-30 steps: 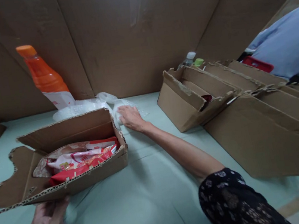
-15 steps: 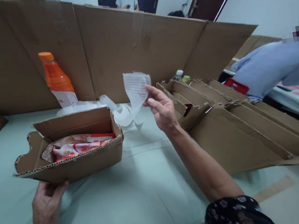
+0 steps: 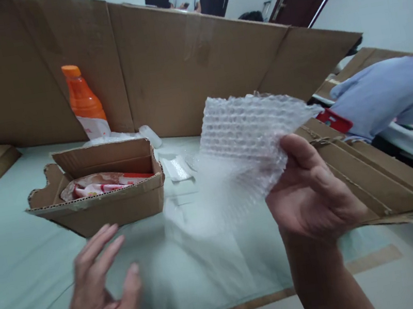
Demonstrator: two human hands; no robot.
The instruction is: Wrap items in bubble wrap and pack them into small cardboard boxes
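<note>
My right hand [image 3: 313, 195] is closed on one edge of a sheet of clear bubble wrap [image 3: 245, 138], held up above the pale green table [image 3: 17, 247]; the sheet's lower part trails down, blurred. Low at the front, my left hand [image 3: 98, 291] hovers open with fingers spread, holding nothing. Just beyond it stands an open cardboard box [image 3: 106, 199] with red and white packets [image 3: 97, 186] inside.
An orange bottle [image 3: 85, 103] and more plastic wrap [image 3: 171, 168] sit behind the box. Tall cardboard sheets [image 3: 160, 57] wall the back. Folded cardboard boxes [image 3: 374, 175] lie at right, beside a person in a blue sleeve [image 3: 389, 94]. Another person stands far behind.
My right hand picked the bubble wrap off the table and brought it up close. My left hand let go of the box's front edge and opened.
</note>
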